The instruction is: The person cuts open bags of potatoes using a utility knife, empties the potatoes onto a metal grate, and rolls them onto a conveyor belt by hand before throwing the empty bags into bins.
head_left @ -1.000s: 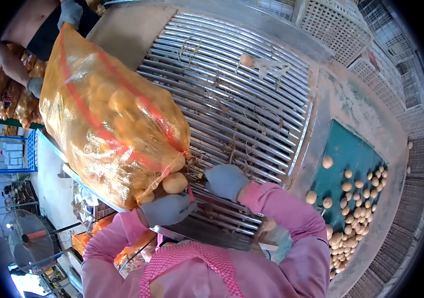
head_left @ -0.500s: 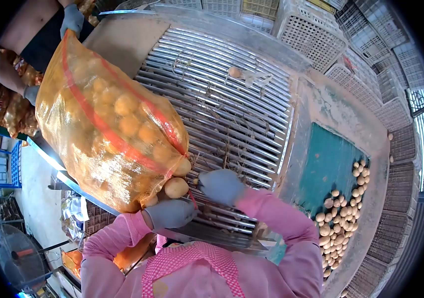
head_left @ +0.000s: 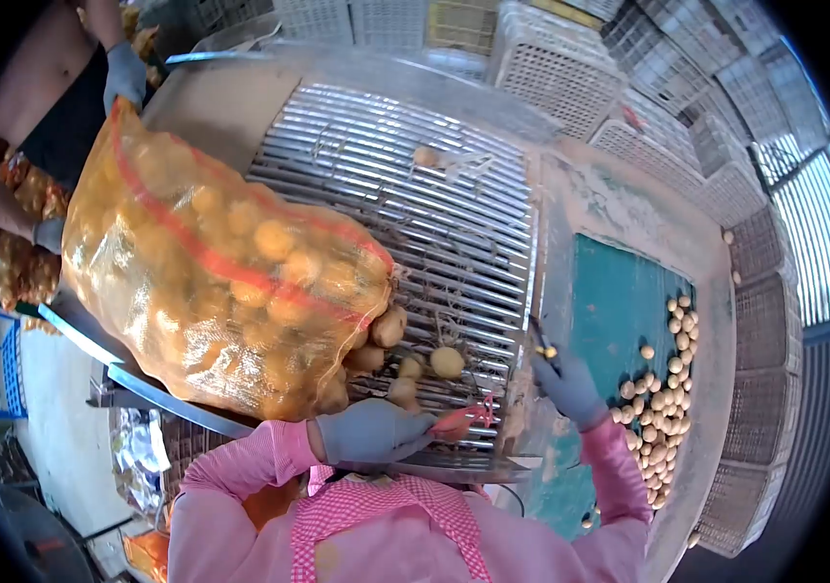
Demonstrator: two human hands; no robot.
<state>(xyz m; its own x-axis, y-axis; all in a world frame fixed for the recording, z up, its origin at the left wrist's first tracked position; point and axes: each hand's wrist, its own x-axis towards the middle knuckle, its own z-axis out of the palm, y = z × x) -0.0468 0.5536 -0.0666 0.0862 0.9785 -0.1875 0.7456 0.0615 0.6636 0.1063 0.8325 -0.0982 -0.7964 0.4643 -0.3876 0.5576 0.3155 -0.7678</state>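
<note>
An orange mesh sack (head_left: 201,282) with red stripes lies tilted over the metal roller bed, its mouth towards me. Round, potato-like produce (head_left: 448,362) spills from that mouth onto the rollers. Beside the spill, my left hand (head_left: 376,432), in a grey-blue glove, is closed on a red drawstring (head_left: 463,420) whose loose ends stick out past the fingers. My right hand (head_left: 568,389), gloved alike, is off to the right by the roller bed's edge. It grips a small black-and-yellow cutter (head_left: 544,342), pointing away from me.
Another person's gloved hand (head_left: 125,76) holds the sack's far end; their other hand (head_left: 49,234) is at its side. More produce (head_left: 662,413) lies on the green belt (head_left: 609,291) at right. Plastic crates (head_left: 560,73) are stacked behind. Dry stalks litter the rollers (head_left: 376,126).
My right hand has moved right, away from the sack mouth, and the cutter now shows. The sack mouth has opened and more produce has rolled out. My left hand has shifted slightly right.
</note>
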